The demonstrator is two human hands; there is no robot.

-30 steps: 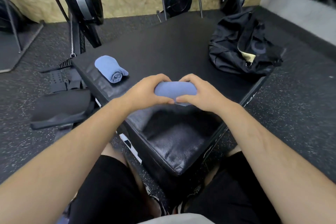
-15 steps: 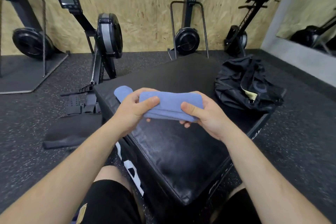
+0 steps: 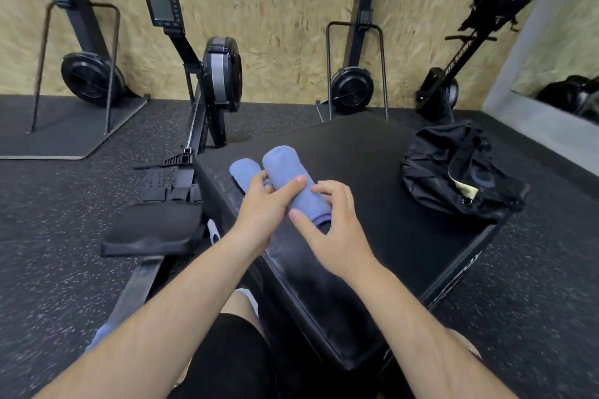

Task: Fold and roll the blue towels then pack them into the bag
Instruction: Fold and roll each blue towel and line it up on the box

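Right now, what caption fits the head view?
Left hand and right hand hold a rolled towel beside a second towel on a box, bag nearby.

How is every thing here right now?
Held towel: rolled, gripped by both hands.
Other towel: rolled, lying on the box beside it.
Bag: open, slumped on the box, no towel seen inside.
Left hand: grips the held towel's middle.
Right hand: curled round its near end.
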